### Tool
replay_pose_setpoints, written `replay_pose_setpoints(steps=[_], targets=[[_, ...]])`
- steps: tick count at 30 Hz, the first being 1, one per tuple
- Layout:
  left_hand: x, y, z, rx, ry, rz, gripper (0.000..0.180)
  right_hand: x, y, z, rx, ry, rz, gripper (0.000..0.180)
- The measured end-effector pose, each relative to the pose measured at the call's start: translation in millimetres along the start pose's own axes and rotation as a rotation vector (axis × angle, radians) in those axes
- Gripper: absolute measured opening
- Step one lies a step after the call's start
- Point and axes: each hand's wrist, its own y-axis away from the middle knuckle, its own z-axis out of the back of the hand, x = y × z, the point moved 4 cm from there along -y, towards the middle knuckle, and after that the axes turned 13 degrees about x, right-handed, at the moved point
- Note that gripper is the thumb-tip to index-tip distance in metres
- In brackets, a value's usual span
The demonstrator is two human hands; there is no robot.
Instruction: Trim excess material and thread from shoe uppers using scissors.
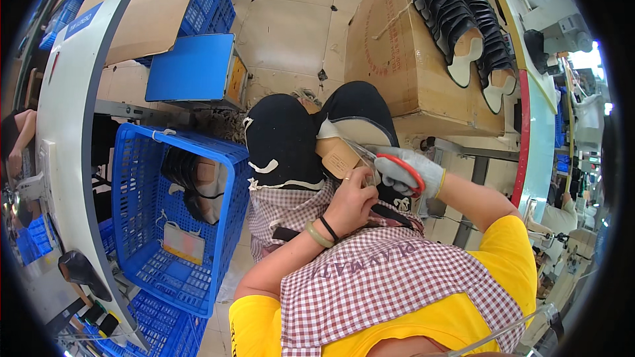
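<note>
On my lap, over black knee covers, lies a shoe upper (357, 131) with a pale lining and a tan insole patch (338, 160). My left hand (354, 198), with a ring, a bangle and a black band, pinches the near edge of this upper. My right hand (418, 170) wears a grey glove and is closed round the red-handled scissors (405, 164). Their blades point left across the upper, close to my left fingertips. Exactly where the tips sit is hard to make out.
To the left stands a blue plastic basket (228, 225) holding several black shoe uppers (193, 182). A blue-topped stool (188, 69) is beyond it. At the far right, rows of black uppers (440, 10) lie on a cardboard box (380, 59). A white table (79, 112) runs along the left.
</note>
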Motion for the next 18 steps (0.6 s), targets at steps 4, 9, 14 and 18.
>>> replay_pose_setpoints(steps=[4,9,14,18], targets=[[3,2,23,-0.122,0.173,0.039,0.015,-20,-8,-12,-0.072,0.151,0.158,0.043],[45,-12,43,-0.366,0.33,0.45,0.056,-24,0,-36,-0.033,-0.04,0.249,0.051],[24,-35,52,-0.276,-0.021,0.287,0.051,-60,-1,-32,0.024,-0.225,0.44,0.055],[36,-49,47,-0.291,-0.013,0.182,0.033,-73,-1,-27,0.108,-0.388,0.559,0.047]])
